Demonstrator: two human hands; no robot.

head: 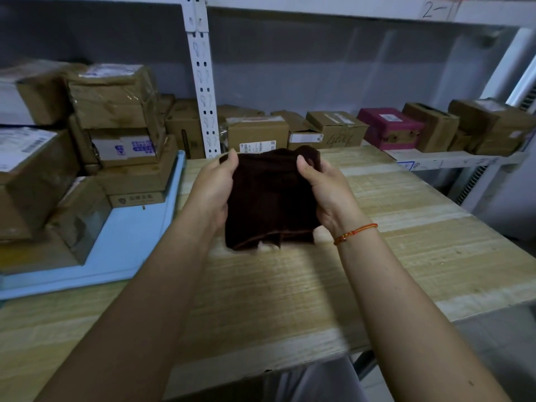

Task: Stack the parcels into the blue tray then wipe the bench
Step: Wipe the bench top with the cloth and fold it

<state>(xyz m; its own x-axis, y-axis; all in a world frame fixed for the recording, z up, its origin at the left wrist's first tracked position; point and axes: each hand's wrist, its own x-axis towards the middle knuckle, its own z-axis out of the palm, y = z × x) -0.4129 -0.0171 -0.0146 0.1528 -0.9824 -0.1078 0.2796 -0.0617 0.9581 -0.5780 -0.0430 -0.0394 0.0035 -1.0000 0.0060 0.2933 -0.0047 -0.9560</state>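
A dark brown cloth (pixel 271 198) hangs between my two hands above the middle of the wooden bench (pixel 290 285). My left hand (pixel 216 187) grips its left top corner and my right hand (pixel 324 190) grips its right top corner. Its lower hem hangs close over the bench top. On the left, the blue tray (pixel 124 245) carries several brown cardboard parcels (pixel 116 111) stacked in piles.
A white metal shelf upright (pixel 203 91) stands behind the bench. More cardboard boxes (pixel 333 129) and a magenta box (pixel 390 127) sit on the rear shelf. The bench's right edge drops off near a white wall unit (pixel 493 158).
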